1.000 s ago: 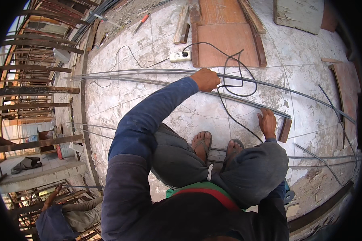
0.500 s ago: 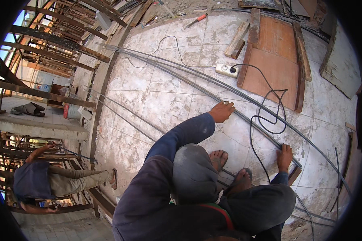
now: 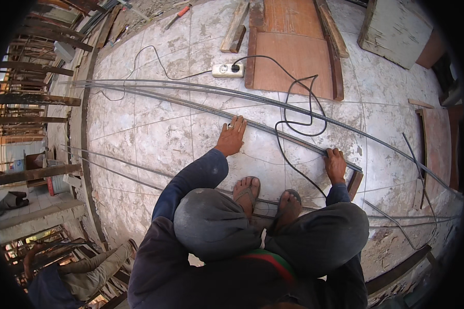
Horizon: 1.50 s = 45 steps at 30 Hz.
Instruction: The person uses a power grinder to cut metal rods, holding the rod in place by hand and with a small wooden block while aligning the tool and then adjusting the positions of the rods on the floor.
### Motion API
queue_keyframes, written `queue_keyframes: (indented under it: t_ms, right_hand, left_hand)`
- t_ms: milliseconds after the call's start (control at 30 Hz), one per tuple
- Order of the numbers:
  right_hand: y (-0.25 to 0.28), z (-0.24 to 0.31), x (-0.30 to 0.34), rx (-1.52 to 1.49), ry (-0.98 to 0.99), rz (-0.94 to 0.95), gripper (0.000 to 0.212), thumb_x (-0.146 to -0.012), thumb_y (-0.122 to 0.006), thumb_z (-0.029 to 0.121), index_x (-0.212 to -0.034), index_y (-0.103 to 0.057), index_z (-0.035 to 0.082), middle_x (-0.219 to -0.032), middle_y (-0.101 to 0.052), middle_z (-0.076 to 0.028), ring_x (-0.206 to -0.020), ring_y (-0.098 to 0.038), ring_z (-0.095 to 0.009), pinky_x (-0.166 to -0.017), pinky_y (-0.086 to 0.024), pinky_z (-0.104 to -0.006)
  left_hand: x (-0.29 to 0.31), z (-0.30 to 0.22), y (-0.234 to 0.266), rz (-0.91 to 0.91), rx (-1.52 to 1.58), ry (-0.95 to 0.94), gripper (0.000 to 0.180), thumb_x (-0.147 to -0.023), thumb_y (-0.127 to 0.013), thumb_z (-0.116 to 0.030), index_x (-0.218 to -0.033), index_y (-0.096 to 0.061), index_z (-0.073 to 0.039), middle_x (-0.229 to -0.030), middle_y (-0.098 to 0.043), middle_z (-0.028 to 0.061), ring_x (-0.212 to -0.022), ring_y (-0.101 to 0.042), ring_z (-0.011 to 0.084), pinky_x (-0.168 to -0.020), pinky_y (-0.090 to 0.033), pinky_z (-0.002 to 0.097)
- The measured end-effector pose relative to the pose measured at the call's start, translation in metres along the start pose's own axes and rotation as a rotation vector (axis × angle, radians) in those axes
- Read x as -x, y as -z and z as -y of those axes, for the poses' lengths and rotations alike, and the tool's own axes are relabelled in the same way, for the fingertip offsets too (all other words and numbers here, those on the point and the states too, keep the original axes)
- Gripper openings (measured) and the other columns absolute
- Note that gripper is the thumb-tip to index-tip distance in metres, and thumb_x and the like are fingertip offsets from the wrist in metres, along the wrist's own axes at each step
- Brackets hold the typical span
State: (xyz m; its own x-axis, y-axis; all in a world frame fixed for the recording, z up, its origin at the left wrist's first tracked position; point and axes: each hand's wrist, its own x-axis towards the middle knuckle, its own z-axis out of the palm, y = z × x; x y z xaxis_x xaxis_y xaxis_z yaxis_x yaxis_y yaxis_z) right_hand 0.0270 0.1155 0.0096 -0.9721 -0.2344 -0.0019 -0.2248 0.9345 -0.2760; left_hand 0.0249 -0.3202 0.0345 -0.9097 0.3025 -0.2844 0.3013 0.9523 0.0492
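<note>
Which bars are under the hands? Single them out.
The middle bars, ending by the short wood block: the left hand and right hand touch only these, while the upper bars and lower bars lie untouched.

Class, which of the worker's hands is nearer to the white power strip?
Left. The left hand is at the steel rods, with the white power strip almost straight beyond it; the right hand is at the same rods, farther off to the strip's right.

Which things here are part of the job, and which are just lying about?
Apparently in the job:
metal rods, touched by left hand and right hand
wooden block at their right end

Apparently lying about:
orange-handled tool
reddish board
pale board
</note>
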Motion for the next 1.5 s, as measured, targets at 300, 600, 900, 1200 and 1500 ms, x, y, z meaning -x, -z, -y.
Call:
queue_keyframes:
  t_ms: [300,600,900,1200,1500]
  right_hand:
    - [-0.019,-0.008,0.008,-0.01,-0.009,-0.076,0.013,-0.08,-0.058,0.007,-0.092,-0.063,0.007,-0.09,-0.059,-0.012,-0.089,-0.059,-0.031,-0.074,-0.052,-0.0409]
    - [-0.025,-0.012,0.025,0.071,-0.051,-0.109,0.013,-0.08,-0.057,0.01,-0.091,-0.063,0.004,-0.093,-0.059,-0.012,-0.089,-0.058,-0.028,-0.078,-0.049,-0.0379]
    - [-0.032,-0.005,0.021,0.049,-0.06,-0.17,0.011,-0.08,-0.056,0.011,-0.084,-0.062,0.002,-0.091,-0.058,-0.011,-0.088,-0.059,-0.027,-0.078,-0.051,-0.0378]
    - [-0.037,-0.005,0.027,0.059,-0.047,-0.102,0.015,-0.078,-0.059,0.011,-0.086,-0.064,0.0,-0.093,-0.058,-0.013,-0.09,-0.059,-0.029,-0.081,-0.05,-0.0384]
    - [-0.01,-0.013,0.018,0.006,-0.113,-0.037,0.017,-0.083,-0.06,0.015,-0.095,-0.061,0.002,-0.095,-0.06,-0.016,-0.095,-0.06,-0.033,-0.08,-0.051,-0.0416]
  left_hand:
    - [0.002,-0.003,-0.02,0.054,0.011,-0.026,0.106,-0.074,-0.08,-0.029,-0.151,-0.016,0.006,-0.158,-0.013,0.0256,-0.147,-0.013,0.0434,-0.111,-0.036,0.0444]
    - [-0.005,-0.017,-0.018,0.161,0.046,-0.087,0.116,-0.072,-0.083,-0.029,-0.149,-0.007,0.012,-0.156,-0.006,0.0315,-0.145,-0.007,0.049,-0.117,-0.026,0.0442]
    - [-0.012,-0.018,-0.009,0.28,-0.14,-0.053,0.124,-0.071,-0.08,-0.045,-0.147,-0.003,0.017,-0.155,-0.002,0.0349,-0.144,-0.005,0.0525,-0.117,-0.026,0.0418]
    - [-0.003,-0.025,-0.007,0.333,-0.154,-0.047,0.127,-0.071,-0.079,-0.049,-0.147,-0.001,0.016,-0.155,-0.002,0.0356,-0.144,-0.004,0.0532,-0.112,-0.035,0.0414]
    - [-0.025,-0.038,0.016,0.209,-0.188,-0.11,0.119,-0.072,-0.078,-0.051,-0.145,-0.015,0.018,-0.151,-0.014,0.0386,-0.141,-0.014,0.0558,-0.112,-0.036,0.0428]
